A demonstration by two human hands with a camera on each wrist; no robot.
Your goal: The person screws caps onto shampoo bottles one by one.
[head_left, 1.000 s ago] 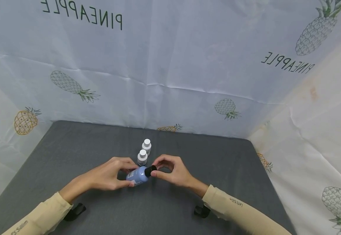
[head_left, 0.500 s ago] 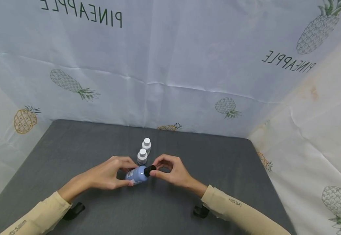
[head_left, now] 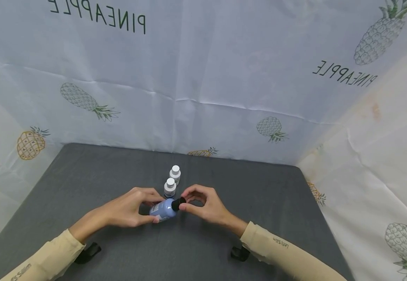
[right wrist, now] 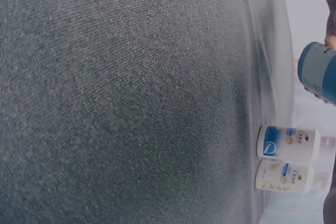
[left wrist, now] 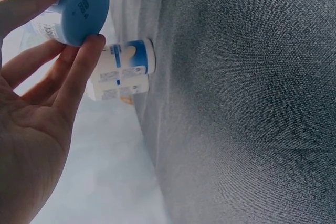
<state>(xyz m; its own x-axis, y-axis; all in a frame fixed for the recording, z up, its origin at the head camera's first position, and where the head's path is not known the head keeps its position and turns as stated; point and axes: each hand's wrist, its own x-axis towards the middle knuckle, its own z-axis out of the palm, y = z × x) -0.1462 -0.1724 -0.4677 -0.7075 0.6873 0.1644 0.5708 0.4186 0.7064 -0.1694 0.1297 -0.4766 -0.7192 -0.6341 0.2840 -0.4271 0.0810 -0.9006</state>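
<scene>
A blue bottle (head_left: 163,210) with a black cap (head_left: 179,203) is held tilted above the table, its cap end toward the right. My left hand (head_left: 131,207) grips the bottle's body between thumb and fingers; in the left wrist view the flat base of the blue bottle (left wrist: 86,11) faces the camera. With thumb and fingertips, my right hand (head_left: 205,203) pinches the black cap. Just behind the blue bottle stand two white bottles, the nearer white bottle (head_left: 170,189) and the farther white bottle (head_left: 175,175). In the right wrist view the right hand is mostly out of frame.
A dark grey cloth covers the table (head_left: 242,187). Behind it and at the sides hangs a white curtain (head_left: 217,70) printed with pineapples. Black straps (head_left: 88,253) sit at both wrists. Side by side, the white bottles (right wrist: 289,144) stand upright on the table.
Over the last second both hands and the blue bottle have stayed almost in place, with only a tiny shift to the left. The white bottles have not moved.
</scene>
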